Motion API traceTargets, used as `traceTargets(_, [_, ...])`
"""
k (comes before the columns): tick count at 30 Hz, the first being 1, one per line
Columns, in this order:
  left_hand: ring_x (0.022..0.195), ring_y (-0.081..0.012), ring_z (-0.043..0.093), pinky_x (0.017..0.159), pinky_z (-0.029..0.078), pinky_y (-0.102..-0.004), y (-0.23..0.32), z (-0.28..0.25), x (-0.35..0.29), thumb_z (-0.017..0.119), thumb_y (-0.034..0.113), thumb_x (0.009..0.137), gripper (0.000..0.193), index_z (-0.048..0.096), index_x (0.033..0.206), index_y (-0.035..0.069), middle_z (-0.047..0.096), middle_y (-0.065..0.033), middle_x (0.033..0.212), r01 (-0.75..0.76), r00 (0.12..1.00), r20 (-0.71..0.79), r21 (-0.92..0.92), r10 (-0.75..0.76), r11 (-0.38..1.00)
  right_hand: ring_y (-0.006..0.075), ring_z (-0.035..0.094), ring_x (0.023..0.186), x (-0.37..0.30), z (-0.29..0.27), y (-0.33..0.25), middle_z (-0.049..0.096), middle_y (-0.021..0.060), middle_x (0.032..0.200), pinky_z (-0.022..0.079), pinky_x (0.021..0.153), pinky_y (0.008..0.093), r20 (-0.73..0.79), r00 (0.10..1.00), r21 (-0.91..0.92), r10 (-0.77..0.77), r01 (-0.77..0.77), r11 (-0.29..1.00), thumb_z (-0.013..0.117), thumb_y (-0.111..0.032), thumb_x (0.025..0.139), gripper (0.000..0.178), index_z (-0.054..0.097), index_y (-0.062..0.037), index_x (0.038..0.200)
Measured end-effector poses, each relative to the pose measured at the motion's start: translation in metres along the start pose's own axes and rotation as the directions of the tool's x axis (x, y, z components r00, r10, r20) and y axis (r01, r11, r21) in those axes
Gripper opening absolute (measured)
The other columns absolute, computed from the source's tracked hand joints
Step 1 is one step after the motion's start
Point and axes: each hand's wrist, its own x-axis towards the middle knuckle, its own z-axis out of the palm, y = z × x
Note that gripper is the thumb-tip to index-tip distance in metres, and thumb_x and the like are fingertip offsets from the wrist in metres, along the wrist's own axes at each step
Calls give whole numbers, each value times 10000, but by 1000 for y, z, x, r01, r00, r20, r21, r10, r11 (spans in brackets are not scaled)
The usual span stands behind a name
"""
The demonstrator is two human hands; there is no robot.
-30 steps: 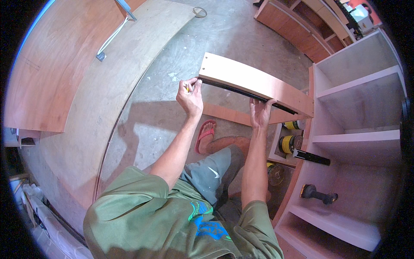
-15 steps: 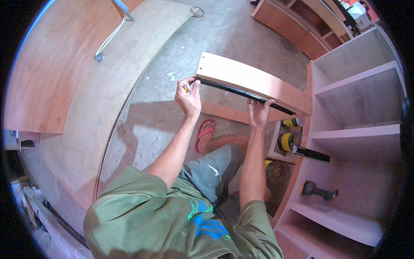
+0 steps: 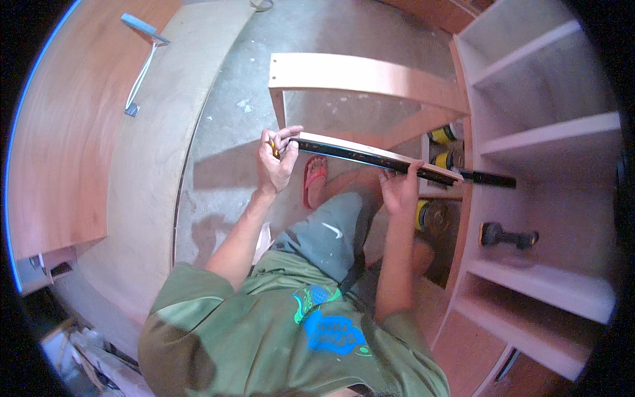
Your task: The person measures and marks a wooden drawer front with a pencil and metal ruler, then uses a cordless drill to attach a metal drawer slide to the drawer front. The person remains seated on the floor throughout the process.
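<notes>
A grey, dusty concrete floor [image 3: 225,73] spreads across the middle. On the left, a long curved plywood panel [image 3: 149,152] sweeps alongside a reddish-brown board [image 3: 63,132]. On the right stands a pale wooden shelving unit [image 3: 542,132], and a black power drill [image 3: 509,236] lies on one of its shelves. A red flip-flop sandal [image 3: 315,177] rests on the floor near yellow-and-black tool canisters [image 3: 442,135].

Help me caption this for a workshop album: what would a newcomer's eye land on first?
First the long narrow board with a dark edge, held level at centre, the left hand gripping one end and the right hand under the other. Then the pale wooden shelf unit filling the right side, with a dark power tool lying on a shelf. On the left sweep large curved plywood panels.
</notes>
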Motion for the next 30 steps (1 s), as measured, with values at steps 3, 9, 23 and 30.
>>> traceTargets(3, [1029, -165, 641, 874, 510, -273, 24, 5, -26, 568, -28, 951, 272, 325, 922, 90, 688, -290, 1189, 108, 980, 162, 39, -112, 993, 259, 540, 1212, -65, -15, -8, 602, 71, 1252, 436, 1090, 494, -201, 979, -23, -37, 33, 999, 714, -601, 887, 665, 559, -107, 1304])
traceTargets(9, [941, -107, 608, 802, 478, -238, 39, 23, -80, 579, -43, 933, 292, 319, 925, 90, 711, -276, 1144, 331, 862, 372, 103, -345, 938, 240, 552, 1162, -180, -65, -8, 583, 83, 1246, 470, 1040, 482, -437, 892, 7, -113, 129, 992, 717, -598, 895, 665, 537, -111, 1312])
traceTargets(23, [887, -182, 699, 709, 587, -292, 8, 53, -98, 639, -14, 944, 319, 349, 954, 119, 669, -117, 950, 537, 520, 579, 351, -628, 767, 230, 564, 1191, -303, -102, 74, 618, 42, 1278, 484, 1001, 464, -712, 691, 257, -122, 418, 871, 689, -475, 967, 478, 555, -137, 1277])
traceTargets(30, [912, -190, 677, 712, 525, -330, -10, 63, -89, 630, 36, 972, 271, 382, 980, 146, 574, -30, 967, 572, 446, 618, 360, -648, 737, 256, 600, 1147, -290, -108, 91, 634, 80, 1201, 509, 969, 465, -778, 623, 283, -84, 466, 838, 683, -476, 979, 503, 519, -97, 1266])
